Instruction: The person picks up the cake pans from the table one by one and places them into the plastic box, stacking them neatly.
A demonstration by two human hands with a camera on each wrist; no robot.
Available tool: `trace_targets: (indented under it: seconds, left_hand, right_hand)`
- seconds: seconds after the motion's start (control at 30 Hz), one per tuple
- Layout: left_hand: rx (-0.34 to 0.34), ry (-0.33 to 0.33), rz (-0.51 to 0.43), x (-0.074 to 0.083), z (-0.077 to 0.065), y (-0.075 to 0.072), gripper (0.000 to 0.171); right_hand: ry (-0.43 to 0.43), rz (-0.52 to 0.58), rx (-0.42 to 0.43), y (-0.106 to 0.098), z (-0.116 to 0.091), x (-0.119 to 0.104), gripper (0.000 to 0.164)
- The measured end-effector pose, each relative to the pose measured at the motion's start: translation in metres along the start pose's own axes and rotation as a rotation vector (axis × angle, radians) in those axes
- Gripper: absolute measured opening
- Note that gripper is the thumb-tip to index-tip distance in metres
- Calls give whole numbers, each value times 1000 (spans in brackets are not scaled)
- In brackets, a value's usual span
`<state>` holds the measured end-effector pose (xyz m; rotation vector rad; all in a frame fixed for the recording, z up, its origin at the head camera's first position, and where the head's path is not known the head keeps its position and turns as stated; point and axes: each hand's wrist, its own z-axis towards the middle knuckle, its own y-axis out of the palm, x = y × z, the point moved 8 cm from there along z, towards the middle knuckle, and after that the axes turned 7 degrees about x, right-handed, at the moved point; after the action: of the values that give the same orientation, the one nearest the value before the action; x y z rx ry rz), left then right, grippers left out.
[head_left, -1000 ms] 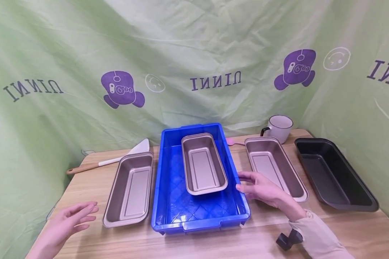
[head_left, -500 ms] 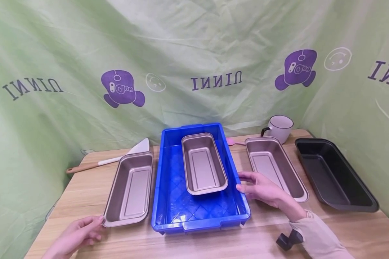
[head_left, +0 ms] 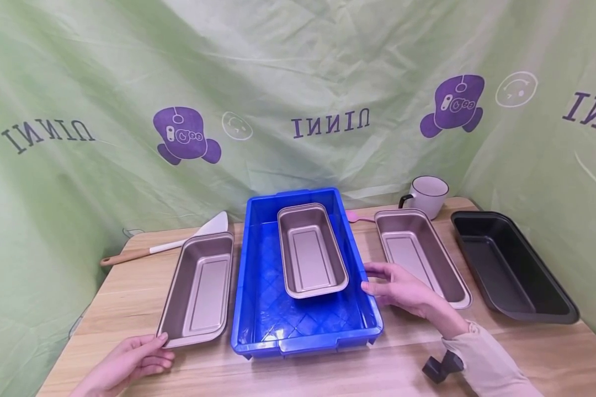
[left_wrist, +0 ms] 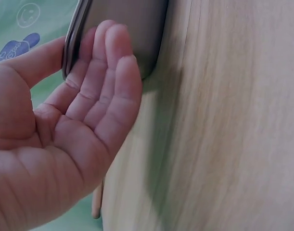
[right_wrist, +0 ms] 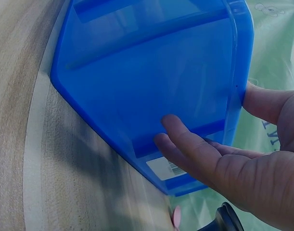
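Bronze loaf pan [head_left: 209,298] is pinched in my left hand [head_left: 135,358]; my straight-fingered right hand [head_left: 399,288] seemingly just touches the blue plastic bin [head_left: 308,345] between them.

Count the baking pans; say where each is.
4: one pan at the left hand, another in the bin, a third right of it, a black one far right. Nested ones might be hidden.

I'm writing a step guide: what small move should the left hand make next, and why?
Probably lift the left loaf pan toward the blue bin: the left hand pinches its near left corner, thumb at the rim, and the bin beside it holds one similar pan, with bare floor to that pan's left.
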<state>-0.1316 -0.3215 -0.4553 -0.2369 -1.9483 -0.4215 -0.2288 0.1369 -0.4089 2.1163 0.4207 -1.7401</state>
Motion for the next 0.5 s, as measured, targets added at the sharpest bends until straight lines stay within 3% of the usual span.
trace_targets:
  seconds: [0.23, 0.5]
  left_hand:
    - [-126, 37, -183, -2, 1, 7, 40]
    - [-144, 16, -279, -5, 1, 9, 44]
  right_hand:
    - [0, 0, -4, 0, 0, 0, 72]
    - [0, -3, -1, 0, 0, 0, 72]
